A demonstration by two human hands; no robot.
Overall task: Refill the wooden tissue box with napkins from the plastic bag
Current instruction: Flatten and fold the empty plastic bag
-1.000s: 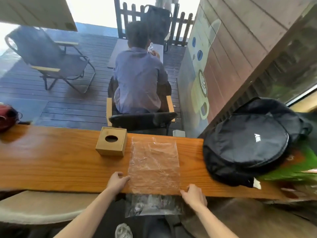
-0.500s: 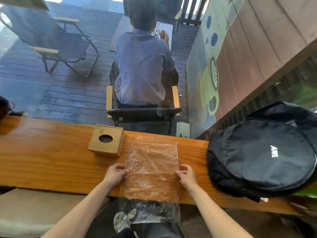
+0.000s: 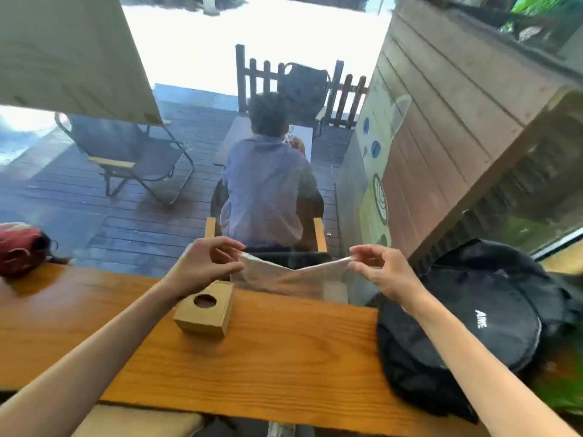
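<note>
The clear plastic bag (image 3: pixel 293 275) hangs in the air above the far edge of the wooden counter, sagging in a V between my hands. My left hand (image 3: pixel 205 266) pinches its left top corner and my right hand (image 3: pixel 383 272) pinches its right top corner. The bag looks flat, and I see no napkins in it. The wooden tissue box (image 3: pixel 206 309), a small cube with a round hole on top, sits on the counter just below my left hand.
A black backpack (image 3: pixel 467 323) lies on the right end of the wooden counter (image 3: pixel 284 357). A red bag (image 3: pixel 19 247) sits at the far left. Behind the glass a person sits on a chair, facing away, on a wooden deck.
The bag lay flat on the counter with my hands at its sides. Both hands have since lifted it by its top corners, up and away from me.
</note>
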